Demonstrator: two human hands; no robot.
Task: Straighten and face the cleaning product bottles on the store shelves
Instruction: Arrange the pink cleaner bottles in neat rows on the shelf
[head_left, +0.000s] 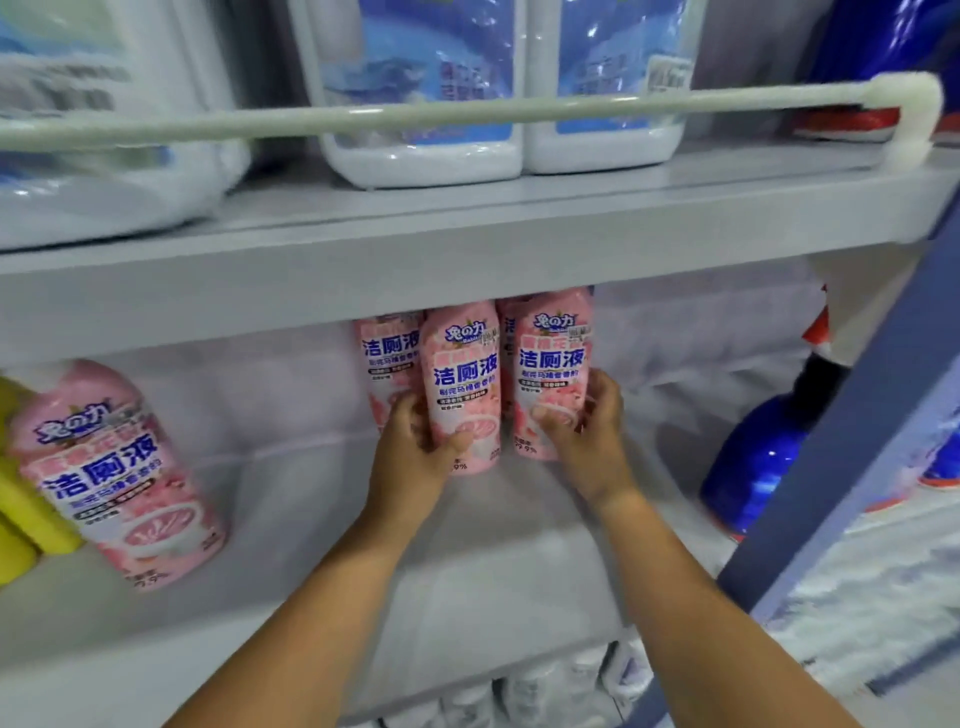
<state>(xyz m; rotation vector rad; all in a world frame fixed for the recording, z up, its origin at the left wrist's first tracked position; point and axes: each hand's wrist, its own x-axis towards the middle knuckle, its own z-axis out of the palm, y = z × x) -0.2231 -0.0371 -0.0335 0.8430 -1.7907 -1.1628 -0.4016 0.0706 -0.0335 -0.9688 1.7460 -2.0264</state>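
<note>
We held one pink plastic toilet-cleaner bottle (460, 387) in the left hand (415, 441) and its neighbouring pink bottle (553, 374) in the right hand (589, 421), fingers curled round each base. Both stood mid-shelf on the grey metal shelf (311, 509), touching. We judged it best to slide them forward together, labels kept square.

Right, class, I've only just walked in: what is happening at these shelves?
A person is tidying pink cleaner bottles on the middle shelf. The left hand grips one pink bottle and the right hand grips the pink bottle beside it, both upright with labels facing out. More pink bottles stand behind them. Another pink bottle stands alone at the far left, near some yellow items. Large white jugs sit on the shelf above.
</note>
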